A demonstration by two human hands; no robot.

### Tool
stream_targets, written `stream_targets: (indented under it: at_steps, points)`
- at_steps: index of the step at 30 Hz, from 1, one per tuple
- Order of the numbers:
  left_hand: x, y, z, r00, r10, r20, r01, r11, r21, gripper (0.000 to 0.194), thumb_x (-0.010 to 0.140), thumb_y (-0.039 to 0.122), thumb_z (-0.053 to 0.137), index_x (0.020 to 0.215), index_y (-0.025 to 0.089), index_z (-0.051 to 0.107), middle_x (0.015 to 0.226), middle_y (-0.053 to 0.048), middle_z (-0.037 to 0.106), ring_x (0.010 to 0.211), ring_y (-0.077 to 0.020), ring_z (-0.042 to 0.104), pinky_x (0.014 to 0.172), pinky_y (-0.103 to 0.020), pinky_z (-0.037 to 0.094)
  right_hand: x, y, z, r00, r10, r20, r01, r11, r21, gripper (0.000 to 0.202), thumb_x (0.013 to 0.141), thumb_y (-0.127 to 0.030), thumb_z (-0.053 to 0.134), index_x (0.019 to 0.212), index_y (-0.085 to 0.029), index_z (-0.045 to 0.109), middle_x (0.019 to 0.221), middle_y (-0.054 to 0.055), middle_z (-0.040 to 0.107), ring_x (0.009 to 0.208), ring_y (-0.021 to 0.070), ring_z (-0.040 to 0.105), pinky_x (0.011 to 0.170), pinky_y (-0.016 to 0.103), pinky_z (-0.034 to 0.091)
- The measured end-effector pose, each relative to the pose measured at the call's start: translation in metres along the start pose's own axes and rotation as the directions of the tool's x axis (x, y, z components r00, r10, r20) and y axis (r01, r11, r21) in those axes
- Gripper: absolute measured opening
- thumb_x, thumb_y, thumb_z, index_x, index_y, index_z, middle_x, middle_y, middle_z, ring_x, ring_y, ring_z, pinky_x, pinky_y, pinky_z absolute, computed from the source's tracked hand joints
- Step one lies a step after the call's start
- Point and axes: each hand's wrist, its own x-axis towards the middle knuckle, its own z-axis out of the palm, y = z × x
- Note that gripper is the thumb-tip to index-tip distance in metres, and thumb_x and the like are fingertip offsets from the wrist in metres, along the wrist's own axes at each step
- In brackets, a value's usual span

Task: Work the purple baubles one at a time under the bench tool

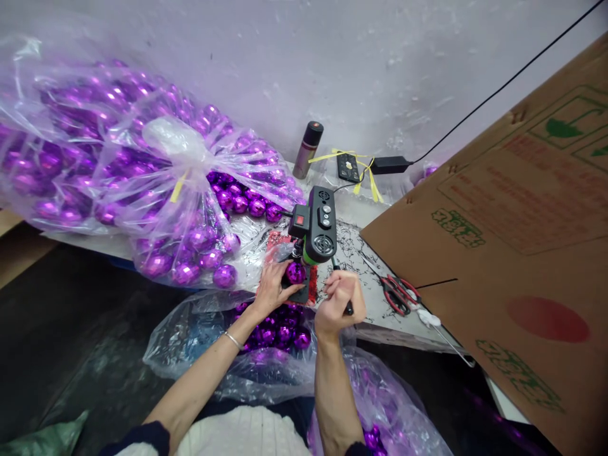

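Note:
A black hand-operated machine (323,225) with a red switch stands on the worktable. Under its head sits a shiny purple ball (296,273), on the machine's dark base. My left hand (274,285) is at the ball's left side, thumb and fingers curved round it. To the right, my right hand (339,301) is closed in a fist round the machine's black lever handle (349,308). An open clear bag (199,335) holding many purple balls (284,334) lies just below the table edge, beneath my hands.
A big tied bag of purple balls (178,152) fills the left. Behind the machine are a spray can (308,150) and a black adapter (390,165). Red-handled scissors (399,294) lie right, beside a large cardboard box (513,240). Black scraps litter the tabletop (361,278).

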Motion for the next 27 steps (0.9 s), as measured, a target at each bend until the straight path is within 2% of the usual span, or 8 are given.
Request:
stream_targets:
  at_steps: [5,8,11,15,17,20,23,27]
  points:
    - [-0.017,0.008,-0.019,1.0,0.0,0.008,0.001,0.993,-0.122,0.07,0.091,0.058,0.08,0.147,0.02,0.062,0.141,-0.019,0.071,0.134,-0.0371,0.067,0.117,-0.057,0.052,0.017,-0.008,-0.001,0.995,-0.079,0.06,0.079,0.997,0.008,0.03,0.107,-0.029,0.054,0.078,-0.022,0.058,0.077,0.0,0.063,0.07,0.0135,0.065,0.063,0.028,0.053]
    - [-0.049,0.01,-0.045,0.995,0.049,0.089,-0.035,0.987,-0.154,0.071,0.093,0.058,0.077,0.152,0.021,0.058,0.145,-0.019,0.07,0.137,-0.0356,0.067,0.119,-0.054,0.053,0.003,0.004,-0.014,0.991,-0.077,0.111,0.082,0.996,-0.035,0.023,0.101,-0.038,0.069,0.117,-0.022,0.066,0.117,0.011,0.072,0.079,0.0149,0.07,0.064,0.03,0.06]
    - [-0.09,0.001,-0.072,0.962,0.076,0.264,-0.049,0.993,-0.105,0.071,0.095,0.058,0.076,0.154,0.024,0.058,0.146,-0.017,0.07,0.136,-0.034,0.069,0.119,-0.052,0.055,-0.024,0.025,-0.049,0.989,-0.026,0.147,0.046,0.99,-0.132,0.045,0.099,-0.037,0.07,0.14,-0.022,0.06,0.135,0.016,0.068,0.088,0.017,0.073,0.069,0.032,0.063]
    - [-0.144,-0.03,-0.09,0.896,-0.042,0.442,-0.008,0.994,0.11,0.072,0.094,0.06,0.075,0.156,0.028,0.056,0.152,-0.016,0.067,0.14,-0.035,0.066,0.118,-0.053,0.055,-0.086,0.059,-0.114,0.896,0.068,0.439,0.044,0.97,-0.24,0.028,0.104,-0.034,0.06,0.127,-0.022,0.071,0.109,0.01,0.077,0.092,0.0198,0.074,0.077,0.033,0.065]
    - [-0.165,-0.048,-0.088,0.861,-0.159,0.483,0.032,0.965,0.26,0.073,0.097,0.06,0.072,0.159,0.025,0.054,0.156,-0.02,0.063,0.145,-0.038,0.061,0.12,-0.057,0.051,-0.125,0.076,-0.137,0.759,0.185,0.624,0.041,0.943,-0.33,0.037,0.104,-0.041,0.059,0.135,-0.023,0.07,0.117,0.012,0.078,0.106,0.0238,0.075,0.09,0.039,0.066]
    - [-0.179,-0.072,-0.076,0.77,-0.337,0.542,0.09,0.898,0.431,0.08,0.099,0.058,0.068,0.166,0.02,0.044,0.163,-0.026,0.054,0.148,-0.0407,0.058,0.12,-0.057,0.049,-0.177,0.097,-0.141,0.447,0.348,0.824,0.099,0.896,-0.432,0.057,0.103,-0.051,0.058,0.156,-0.03,0.056,0.147,0.015,0.068,0.135,0.0296,0.066,0.111,0.048,0.059]
    - [-0.178,-0.084,-0.057,0.7,-0.434,0.567,0.08,0.836,0.542,0.091,0.095,0.052,0.073,0.172,0.023,0.034,0.17,-0.026,0.045,0.147,-0.0416,0.057,0.118,-0.054,0.048,-0.21,0.114,-0.106,0.18,0.487,0.855,0.184,0.837,-0.516,0.072,0.1,-0.056,0.06,0.166,-0.038,0.038,0.17,0.012,0.048,0.157,0.0371,0.045,0.12,0.058,0.05]
    - [-0.167,-0.093,-0.026,0.64,-0.538,0.548,0.032,0.732,0.681,0.087,0.09,0.037,0.077,0.168,0.02,0.043,0.171,-0.027,0.042,0.152,-0.0493,0.048,0.118,-0.063,0.045,-0.23,0.131,-0.042,-0.072,0.536,0.841,0.269,0.823,-0.501,0.09,0.092,-0.059,0.071,0.169,-0.042,0.028,0.182,0.009,0.025,0.165,0.043,0.029,0.123,0.065,0.043]
